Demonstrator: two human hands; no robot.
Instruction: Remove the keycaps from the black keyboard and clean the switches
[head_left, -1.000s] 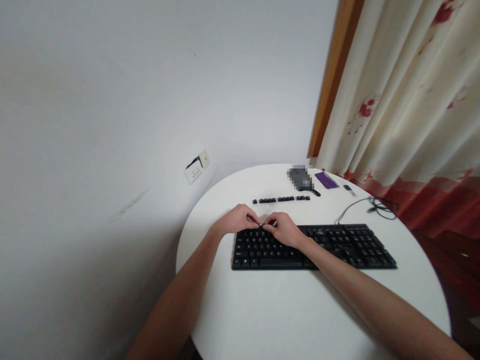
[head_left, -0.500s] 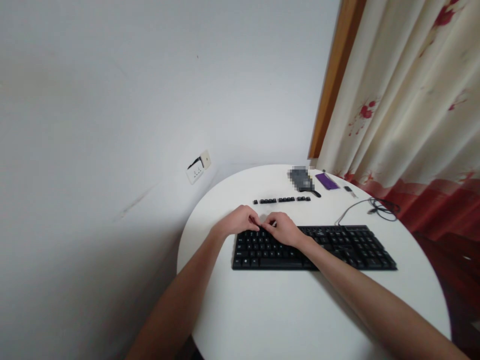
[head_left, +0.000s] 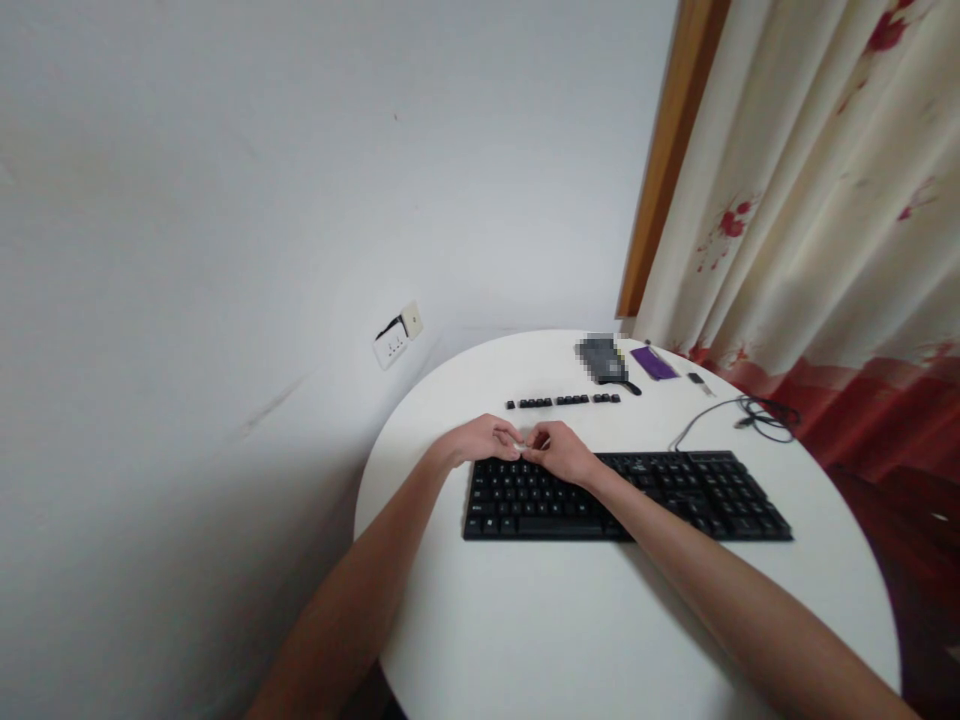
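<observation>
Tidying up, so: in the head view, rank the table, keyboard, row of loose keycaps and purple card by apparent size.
1. table
2. keyboard
3. row of loose keycaps and purple card: longer against wider, too alike to rank.

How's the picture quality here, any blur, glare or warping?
Head view: soft even light, no glare on the keyboard; wide-angle stretch toward the edges; a pixelated patch over the grey item; where left hand meets right hand, detail too small to resolve.

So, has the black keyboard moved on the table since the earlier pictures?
No. The keyboard lies where it was: same gap to the row of loose keycaps behind it.
</observation>
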